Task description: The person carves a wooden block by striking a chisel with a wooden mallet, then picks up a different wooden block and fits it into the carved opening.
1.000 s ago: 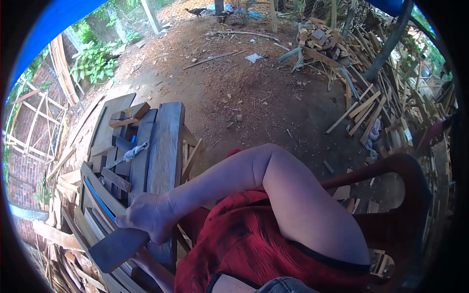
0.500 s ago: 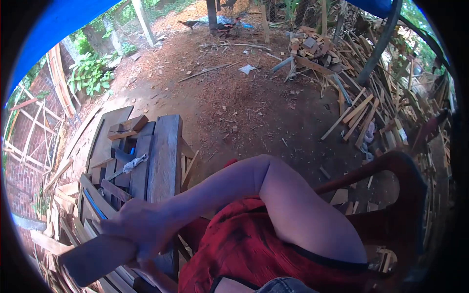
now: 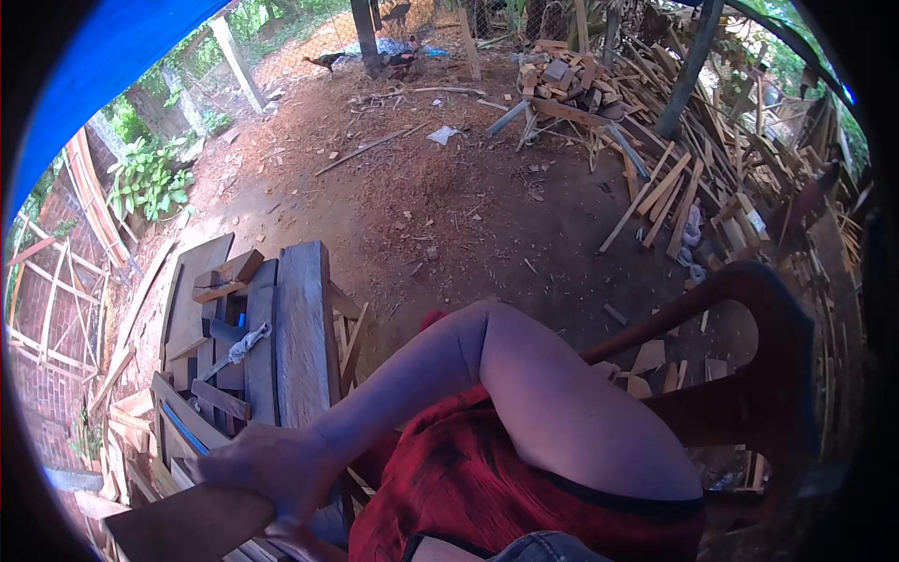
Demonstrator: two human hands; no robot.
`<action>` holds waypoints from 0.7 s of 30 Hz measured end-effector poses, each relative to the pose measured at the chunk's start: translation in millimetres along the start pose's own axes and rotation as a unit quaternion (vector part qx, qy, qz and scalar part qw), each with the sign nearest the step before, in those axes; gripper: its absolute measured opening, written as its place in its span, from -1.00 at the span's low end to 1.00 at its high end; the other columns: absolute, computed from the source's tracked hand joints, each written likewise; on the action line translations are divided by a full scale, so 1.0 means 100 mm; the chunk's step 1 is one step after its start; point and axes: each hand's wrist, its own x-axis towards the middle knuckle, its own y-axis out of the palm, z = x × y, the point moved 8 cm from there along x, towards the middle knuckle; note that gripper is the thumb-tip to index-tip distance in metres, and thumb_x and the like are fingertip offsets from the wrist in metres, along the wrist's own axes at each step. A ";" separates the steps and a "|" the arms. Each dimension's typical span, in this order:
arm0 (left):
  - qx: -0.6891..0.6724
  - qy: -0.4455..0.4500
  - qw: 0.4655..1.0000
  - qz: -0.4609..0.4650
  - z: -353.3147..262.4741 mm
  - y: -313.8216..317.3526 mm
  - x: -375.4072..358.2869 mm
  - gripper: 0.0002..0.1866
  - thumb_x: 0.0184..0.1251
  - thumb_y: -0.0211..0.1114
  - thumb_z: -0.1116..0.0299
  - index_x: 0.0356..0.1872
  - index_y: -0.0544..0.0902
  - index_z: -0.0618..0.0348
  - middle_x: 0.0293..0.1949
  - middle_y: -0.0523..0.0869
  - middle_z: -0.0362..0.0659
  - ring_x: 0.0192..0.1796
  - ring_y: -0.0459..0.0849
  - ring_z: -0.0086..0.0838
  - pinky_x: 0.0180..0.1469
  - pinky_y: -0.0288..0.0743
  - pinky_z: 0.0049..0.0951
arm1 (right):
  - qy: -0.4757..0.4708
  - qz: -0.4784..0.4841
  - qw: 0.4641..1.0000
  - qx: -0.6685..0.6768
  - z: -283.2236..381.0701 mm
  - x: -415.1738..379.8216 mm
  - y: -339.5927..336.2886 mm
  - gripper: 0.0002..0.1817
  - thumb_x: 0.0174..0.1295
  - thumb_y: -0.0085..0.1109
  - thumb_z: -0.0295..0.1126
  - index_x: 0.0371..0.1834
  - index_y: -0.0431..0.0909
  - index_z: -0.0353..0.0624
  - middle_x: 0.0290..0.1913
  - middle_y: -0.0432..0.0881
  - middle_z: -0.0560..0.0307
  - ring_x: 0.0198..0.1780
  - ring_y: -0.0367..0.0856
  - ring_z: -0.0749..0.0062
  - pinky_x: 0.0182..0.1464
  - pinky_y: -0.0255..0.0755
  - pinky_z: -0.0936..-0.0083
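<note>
My right hand (image 3: 272, 464) reaches across to the lower left, its fingers wrapped over a flat brown wooden piece (image 3: 187, 526). Just below it, my left hand (image 3: 302, 541) shows only in part near the wood's right end; its fingers are hidden. Beside and above the hands stands a workbench of dark planks (image 3: 302, 328). On it lie a wooden block (image 3: 228, 275), a tool with a whitish cloth (image 3: 248, 344) tied round it and a short dark wood piece (image 3: 221, 399).
A red wooden chair (image 3: 749, 412) stands at the right. Piled scrap wood (image 3: 674, 187) fills the upper right, and more offcuts (image 3: 122, 421) lie at the left. Dark birds (image 3: 325, 61) are near the back fence. Wood chips cover the ground (image 3: 421, 206).
The view has shifted, so the yard and bench appear moved left. My right hand still holds the wooden piece, which now appears slightly lower and tilted differently.
</note>
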 end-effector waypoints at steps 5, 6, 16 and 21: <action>-0.009 0.010 1.000 0.002 -0.03 0.05 0.04 -0.87 0.06 0.29 0.49 -0.38 0.52 0.25 -0.41 0.54 -0.21 -0.37 0.55 -0.50 -0.27 0.45 -0.48 | 0.070 0.197 0.974 -0.090 -0.33 -0.17 0.20 -0.34 -0.40 0.38 -0.22 -0.16 0.34 -0.24 -0.38 0.56 -0.08 -0.31 0.62 -0.13 -0.25 0.47 0.12; -0.011 0.007 1.000 0.002 -0.02 0.07 0.02 -0.87 0.06 0.29 0.49 -0.37 0.52 0.26 -0.41 0.54 -0.21 -0.37 0.55 -0.50 -0.27 0.45 -0.48 | 0.066 0.175 0.978 -0.094 -0.20 -0.05 0.08 -0.34 -0.40 0.37 -0.22 -0.15 0.34 -0.24 -0.38 0.56 -0.08 -0.31 0.62 -0.12 -0.25 0.47 0.12; -0.003 0.014 1.000 -0.005 -0.11 -0.10 -0.04 -0.86 0.06 0.29 0.49 -0.36 0.53 0.27 -0.40 0.56 -0.20 -0.36 0.55 -0.49 -0.27 0.46 -0.48 | 0.050 0.163 0.979 -0.107 -0.28 -0.11 0.19 -0.32 -0.40 0.44 -0.17 -0.18 0.34 -0.25 -0.43 0.56 -0.09 -0.34 0.62 -0.13 -0.30 0.48 0.15; -0.012 0.007 1.000 0.010 -0.08 -0.02 -0.10 -0.86 0.06 0.29 0.49 -0.36 0.54 0.27 -0.40 0.56 -0.20 -0.35 0.56 -0.49 -0.26 0.46 -0.47 | 0.035 0.045 0.998 -0.034 0.04 0.11 0.00 -0.33 -0.41 0.40 -0.26 -0.14 0.35 -0.27 -0.36 0.58 -0.11 -0.32 0.63 -0.11 -0.28 0.50 0.18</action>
